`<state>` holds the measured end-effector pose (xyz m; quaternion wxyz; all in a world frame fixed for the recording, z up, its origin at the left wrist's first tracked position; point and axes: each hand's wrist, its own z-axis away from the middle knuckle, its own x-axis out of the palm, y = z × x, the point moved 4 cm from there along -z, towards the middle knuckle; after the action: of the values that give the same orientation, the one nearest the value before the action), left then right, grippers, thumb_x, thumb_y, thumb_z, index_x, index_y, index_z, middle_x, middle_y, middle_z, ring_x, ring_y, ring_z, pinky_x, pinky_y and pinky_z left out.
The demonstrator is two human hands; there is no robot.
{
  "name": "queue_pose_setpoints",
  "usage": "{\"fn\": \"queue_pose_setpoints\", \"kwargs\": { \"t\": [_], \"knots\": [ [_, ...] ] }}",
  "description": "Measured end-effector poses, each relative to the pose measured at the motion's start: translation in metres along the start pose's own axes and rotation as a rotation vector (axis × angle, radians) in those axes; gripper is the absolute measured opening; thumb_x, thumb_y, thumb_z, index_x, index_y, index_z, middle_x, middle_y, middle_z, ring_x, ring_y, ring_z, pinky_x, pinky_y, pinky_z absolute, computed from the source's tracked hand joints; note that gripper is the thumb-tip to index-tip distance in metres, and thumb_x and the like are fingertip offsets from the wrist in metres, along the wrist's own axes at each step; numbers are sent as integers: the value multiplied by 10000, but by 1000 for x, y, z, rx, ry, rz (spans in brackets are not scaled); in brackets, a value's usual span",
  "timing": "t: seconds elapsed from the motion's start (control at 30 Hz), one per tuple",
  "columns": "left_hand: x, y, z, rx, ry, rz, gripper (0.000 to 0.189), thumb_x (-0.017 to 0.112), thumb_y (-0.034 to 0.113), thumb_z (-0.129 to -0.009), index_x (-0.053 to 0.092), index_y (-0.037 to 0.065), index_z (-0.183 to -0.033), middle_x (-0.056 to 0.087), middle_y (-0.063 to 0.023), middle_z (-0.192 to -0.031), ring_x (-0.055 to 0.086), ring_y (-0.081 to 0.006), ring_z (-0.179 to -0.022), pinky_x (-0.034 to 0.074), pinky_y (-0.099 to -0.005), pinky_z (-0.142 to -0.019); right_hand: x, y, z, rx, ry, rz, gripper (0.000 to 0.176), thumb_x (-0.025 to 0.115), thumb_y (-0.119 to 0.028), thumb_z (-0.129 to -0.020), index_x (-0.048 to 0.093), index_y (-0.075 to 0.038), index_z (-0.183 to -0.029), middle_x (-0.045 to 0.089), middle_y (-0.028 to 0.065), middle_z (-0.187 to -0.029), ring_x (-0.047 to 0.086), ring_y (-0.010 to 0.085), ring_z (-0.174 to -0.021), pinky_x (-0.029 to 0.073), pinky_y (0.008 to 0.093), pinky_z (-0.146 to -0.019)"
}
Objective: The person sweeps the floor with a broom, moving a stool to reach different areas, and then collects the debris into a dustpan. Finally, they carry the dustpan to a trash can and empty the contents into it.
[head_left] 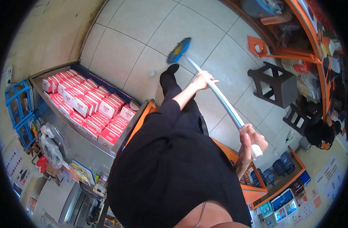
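A broom [225, 102] with a white and blue handle slants across the view, its blue and yellow head [179, 51] on the floor near my shoe. My left hand [203, 80] is closed round the handle partway down, with a fingertip sticking out to the right. Close to the handle's white top end, my right hand [252, 138] grips it with fingers wrapped round. The handle's lower end reaches toward the broom head. A small pale scrap [153, 73] lies on the tiles left of my shoe.
Left stands a large bin [77, 119] filled with red and white boxes [88, 100]. Dark stools [274, 84] and an orange-framed shelf [295, 53] stand to the right. Another person [319, 131] is at far right. Water jugs [283, 164] stand at lower right.
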<state>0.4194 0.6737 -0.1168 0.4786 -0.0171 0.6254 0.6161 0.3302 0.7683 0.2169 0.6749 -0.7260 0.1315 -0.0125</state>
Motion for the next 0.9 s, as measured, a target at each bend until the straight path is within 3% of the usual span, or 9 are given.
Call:
{"fn": "queue_pose_setpoints", "kwargs": {
  "t": [0.17,0.3,0.37,0.47,0.5,0.57,0.63,0.8,0.9],
  "knots": [
    [8,95,30,169,68,31,351,594,432,-757,649,102,-651,611,-65,-717,559,-234,-740,435,-364,-755,-53,-56,47,-233,57,-92,258,495,-73,-690,312,-59,-508,341,53,-404,265,133,-357,251,283,-408],
    [-28,100,73,121,10,-74,413,528,456,-796,640,84,-657,603,-71,-691,551,-242,-806,409,-393,-809,-76,-49,75,-186,17,-297,251,486,-70,-688,302,-86,-519,335,32,-417,279,124,-387,282,287,-467],
    [-50,57,98,21,153,-76,393,575,419,-764,609,79,-570,579,-85,-627,549,-271,-701,439,-402,-701,-66,-11,80,-61,41,-423,221,503,-85,-698,346,-80,-543,345,15,-470,364,130,-465,312,299,-530],
    [-65,-51,144,-64,320,-272,346,652,384,-689,587,84,-529,562,-91,-601,550,-265,-596,447,-382,-618,-5,75,81,339,-91,53,265,613,-230,-728,514,-5,-630,517,49,-609,445,114,-535,333,229,-470],
    [-60,-101,163,-285,144,-360,352,622,430,-703,619,94,-598,581,-65,-716,544,-255,-734,411,-393,-692,34,85,65,404,-341,43,148,604,-119,-733,549,-6,-656,515,41,-568,497,135,-529,406,269,-535],
    [-57,-162,208,-483,166,-433,357,642,464,-673,649,109,-630,599,-34,-879,496,-219,-998,342,-413,-907,104,112,66,97,-488,-369,189,612,53,-690,474,-23,-585,510,67,-574,497,168,-539,449,302,-662],
    [-43,-181,234,-568,152,-429,341,666,454,-653,654,118,-595,616,-18,-849,522,-213,-970,327,-439,-933,129,108,75,115,-570,-357,194,605,32,-704,463,-12,-579,489,82,-560,492,202,-503,435,308,-594],
    [22,-70,203,-36,286,20,307,645,354,-713,641,89,-560,648,-24,-774,591,-209,-795,407,-388,-832,43,29,90,190,-365,-81,205,549,57,-667,407,-8,-534,449,94,-503,451,213,-438,386,302,-490],
    [51,9,183,45,24,52,387,606,372,-758,606,66,-521,574,-81,-567,561,-275,-630,444,-362,-642,9,-23,105,165,-140,-115,250,507,64,-628,347,-42,-468,392,87,-433,375,196,-379,337,289,-459]
  ]
}}
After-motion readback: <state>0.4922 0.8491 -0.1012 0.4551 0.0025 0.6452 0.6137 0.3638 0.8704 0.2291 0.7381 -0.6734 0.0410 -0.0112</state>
